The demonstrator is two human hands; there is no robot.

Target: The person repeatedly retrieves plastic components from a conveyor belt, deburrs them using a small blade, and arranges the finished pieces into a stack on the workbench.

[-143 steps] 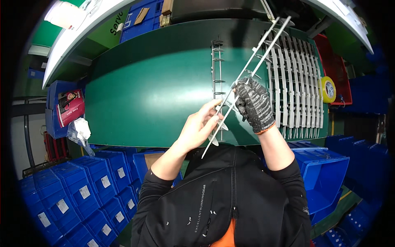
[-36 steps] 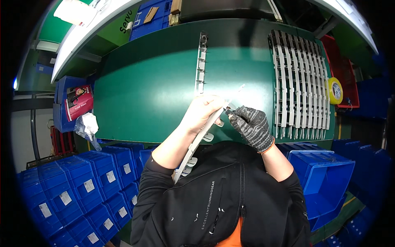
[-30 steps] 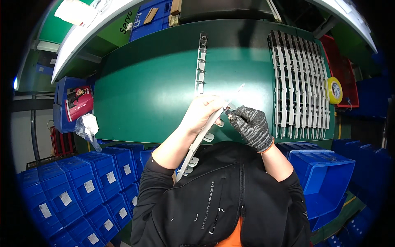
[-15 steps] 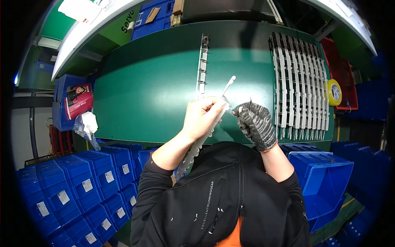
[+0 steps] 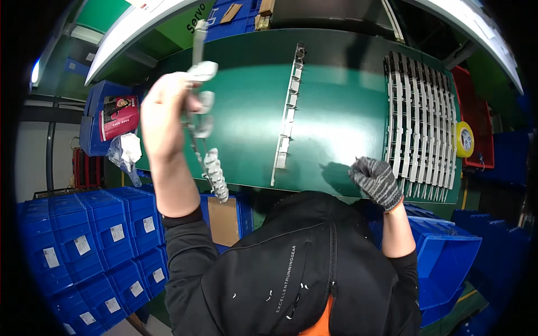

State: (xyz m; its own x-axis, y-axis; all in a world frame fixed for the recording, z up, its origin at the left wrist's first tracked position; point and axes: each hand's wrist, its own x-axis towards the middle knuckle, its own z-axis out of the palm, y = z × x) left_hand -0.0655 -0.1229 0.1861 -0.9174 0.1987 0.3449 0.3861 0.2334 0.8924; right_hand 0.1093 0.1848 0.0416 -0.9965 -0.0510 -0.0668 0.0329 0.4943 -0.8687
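Tabbed strip (image 5: 214, 168) moved to left edge of tabletop (image 5: 246, 112), clamped in my left hand (image 5: 163, 115); swinging wide could snag bag (image 5: 131, 149). Right hand (image 5: 379, 182): can't tell grip.

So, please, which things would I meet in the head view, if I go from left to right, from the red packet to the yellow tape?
Red packet, bare left hand with its grey strip, lone strip, gloved right hand, row of strips, yellow tape.
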